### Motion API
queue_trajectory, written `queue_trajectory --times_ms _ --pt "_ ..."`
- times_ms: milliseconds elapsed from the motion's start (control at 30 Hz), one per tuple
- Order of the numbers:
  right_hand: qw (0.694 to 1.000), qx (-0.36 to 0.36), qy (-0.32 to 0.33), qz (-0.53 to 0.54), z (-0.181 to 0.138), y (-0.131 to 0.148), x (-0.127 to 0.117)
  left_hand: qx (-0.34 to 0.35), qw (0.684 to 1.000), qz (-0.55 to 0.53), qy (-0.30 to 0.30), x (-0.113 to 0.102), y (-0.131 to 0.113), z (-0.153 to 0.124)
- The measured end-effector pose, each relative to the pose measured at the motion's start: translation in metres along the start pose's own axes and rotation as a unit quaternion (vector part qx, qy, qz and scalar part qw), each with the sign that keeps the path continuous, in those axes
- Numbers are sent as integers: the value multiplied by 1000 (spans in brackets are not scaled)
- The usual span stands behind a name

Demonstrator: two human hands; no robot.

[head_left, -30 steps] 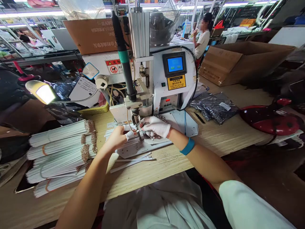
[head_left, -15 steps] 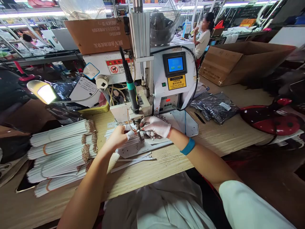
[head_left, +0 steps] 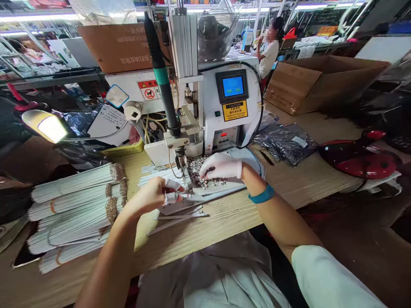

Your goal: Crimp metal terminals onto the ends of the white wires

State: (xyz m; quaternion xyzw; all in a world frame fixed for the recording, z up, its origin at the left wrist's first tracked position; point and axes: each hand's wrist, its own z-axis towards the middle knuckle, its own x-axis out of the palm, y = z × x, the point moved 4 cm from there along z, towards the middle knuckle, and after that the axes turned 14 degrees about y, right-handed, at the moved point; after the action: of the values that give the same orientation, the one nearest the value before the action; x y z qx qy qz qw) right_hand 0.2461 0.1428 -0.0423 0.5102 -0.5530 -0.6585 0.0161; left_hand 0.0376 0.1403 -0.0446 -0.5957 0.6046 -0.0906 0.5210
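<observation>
My left hand (head_left: pixel 153 194), with white covers on its thumb and finger, is beside the machine's base plate. Its thumb and index fingertips are a little apart, close to white flat strips (head_left: pixel 173 174) lying under the soldering head. My right hand (head_left: pixel 221 166), in a white glove, reaches into a pile of small white and metal parts (head_left: pixel 196 164). Its fingertips are pinched at the edge of the pile; whatever is between them is hidden. A soldering iron (head_left: pixel 165 92) with a green band stands tilted in the machine's holder, its tip between my hands.
Bundles of white strips (head_left: pixel 73 214) tied with bands lie at left, beside a lit lamp (head_left: pixel 48 126). Loose strips (head_left: pixel 176 220) lie in front of the plate. At right are plastic bags (head_left: pixel 289 143), a red-and-black object (head_left: pixel 362 158) and an open carton (head_left: pixel 295 85). Another person (head_left: pixel 269 53) sits behind.
The soldering iron and its holder have risen. My left hand has moved down slightly. My right hand has shifted right, off the soldering point to the small parts.
</observation>
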Motion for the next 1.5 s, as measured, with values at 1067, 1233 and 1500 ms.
queue_trajectory --times_ms 1067,1233,1500 --pt "894 41 -72 440 28 -7 33 -137 931 331 -72 5 -3 6" --pt "878 48 -56 474 31 -9 39 -109 948 292 -69 -1 7 7" --pt "864 66 -50 496 30 -3 39 -16 982 158 -107 -4 6 9"
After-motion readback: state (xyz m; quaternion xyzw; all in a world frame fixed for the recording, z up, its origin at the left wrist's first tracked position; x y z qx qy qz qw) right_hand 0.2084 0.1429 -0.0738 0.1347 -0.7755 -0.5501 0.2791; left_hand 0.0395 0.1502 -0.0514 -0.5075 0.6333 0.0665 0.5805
